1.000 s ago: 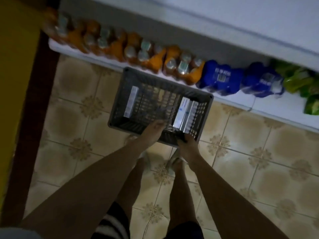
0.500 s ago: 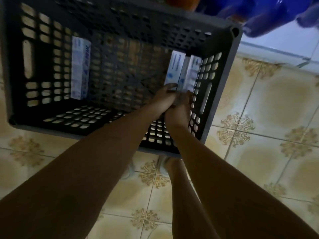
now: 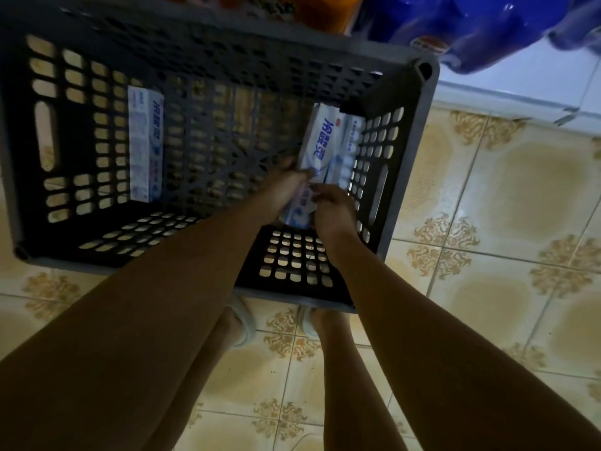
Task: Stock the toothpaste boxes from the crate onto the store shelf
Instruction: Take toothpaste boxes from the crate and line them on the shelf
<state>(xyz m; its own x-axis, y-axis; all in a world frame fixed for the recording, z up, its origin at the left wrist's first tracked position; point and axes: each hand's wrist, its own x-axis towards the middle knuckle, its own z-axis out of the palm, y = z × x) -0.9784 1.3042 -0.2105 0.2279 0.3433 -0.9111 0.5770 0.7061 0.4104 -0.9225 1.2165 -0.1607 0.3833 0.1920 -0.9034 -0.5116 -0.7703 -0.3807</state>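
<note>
- A toothpaste box point(image 3: 318, 148) lay tilted in the crate's right corner, its near end lifted off a second box point(image 3: 345, 148) that stayed against the right wall; half a second before, both boxes had stood together there.
- The left hand point(image 3: 282, 187) curled round the box's near end from the left, its grip closed on the carton.
- The right hand point(image 3: 331, 206) pinched the same end from the right; which box its fingertips touched underneath could not be told.
- A third box point(image 3: 145, 143) lay untouched along the left side of the crate point(image 3: 419, 131), well apart from the hands.
- The crate sat on a patterned tile floor point(image 3: 507, 203), its far edge against the white shelf point(image 3: 527, 83), where blue packs point(image 3: 471, 30) stood.
- A second earlier the person had been standing over the crate; the camera had since dropped close, so the pick appeared under way, with every box seen still to be shelved.
</note>
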